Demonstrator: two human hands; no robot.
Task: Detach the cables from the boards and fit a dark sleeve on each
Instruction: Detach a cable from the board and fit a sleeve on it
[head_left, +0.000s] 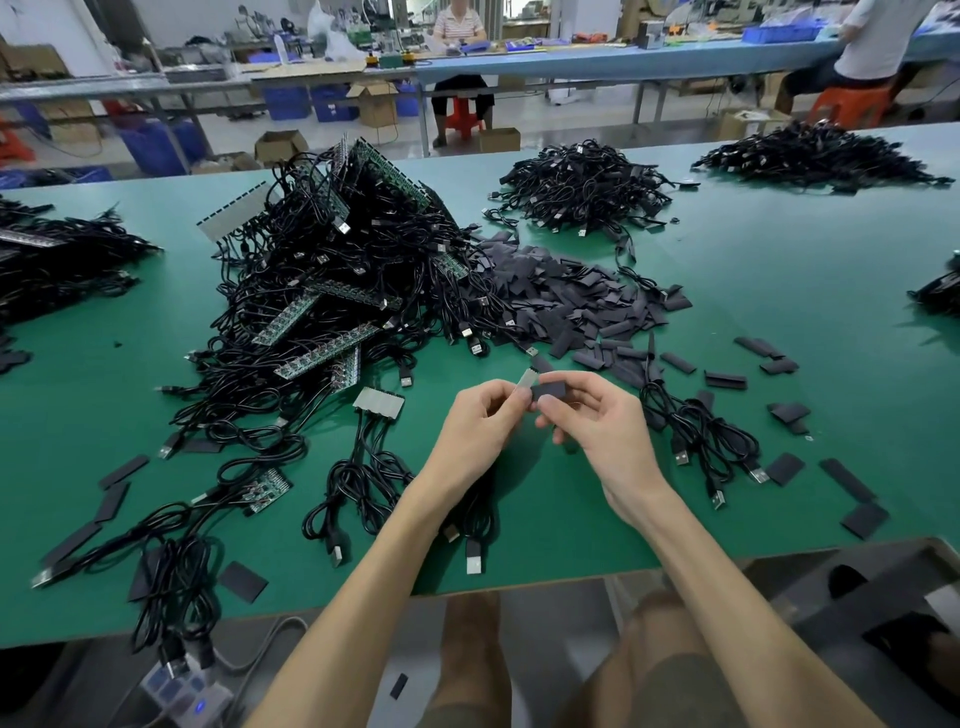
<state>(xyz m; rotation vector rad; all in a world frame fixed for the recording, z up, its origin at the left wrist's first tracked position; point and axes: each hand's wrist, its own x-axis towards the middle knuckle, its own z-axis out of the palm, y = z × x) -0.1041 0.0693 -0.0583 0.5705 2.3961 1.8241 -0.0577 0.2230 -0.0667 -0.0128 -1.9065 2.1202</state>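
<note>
My left hand (480, 421) pinches a small grey board piece (525, 380) at the end of a black cable (478, 514) that hangs down under my wrist to the table. My right hand (597, 415) grips a flat dark sleeve (551, 389) right against that board piece; how far the two overlap is hidden by my fingers. A big tangle of black USB cables on green boards (332, 291) lies to the left. A heap of dark sleeves (571, 301) lies just beyond my hands.
A board strip with several cables attached (378, 402) lies left of my hands. Loose cables (701, 441) and scattered sleeves (784, 467) lie to the right. Further cable piles (582, 187) sit at the back of the green table (779, 291). A power strip (187, 691) sits below the table edge.
</note>
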